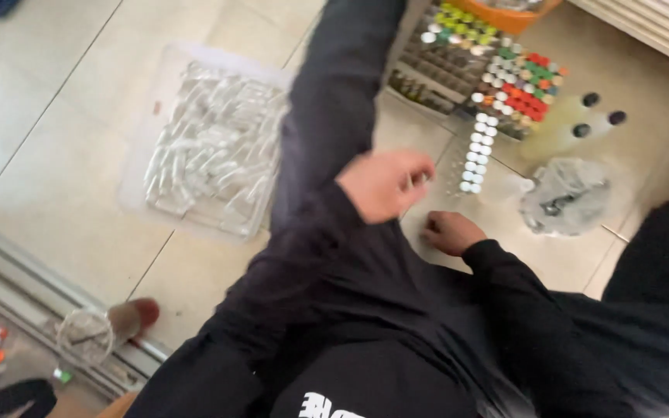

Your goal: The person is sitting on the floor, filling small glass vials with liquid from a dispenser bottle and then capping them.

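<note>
Two hands are seen over a tiled floor (56, 193). The left hand (385, 184) is raised mid-air, fingers curled loosely inward; whether anything is pinched cannot be told through blur. The right hand (451, 232) is rested knuckles-down on the floor, fingers curled under, just beside a row of white-capped vials (476, 153).

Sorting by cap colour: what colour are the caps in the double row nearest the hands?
White, on the vial row, seen in the head view.
</note>
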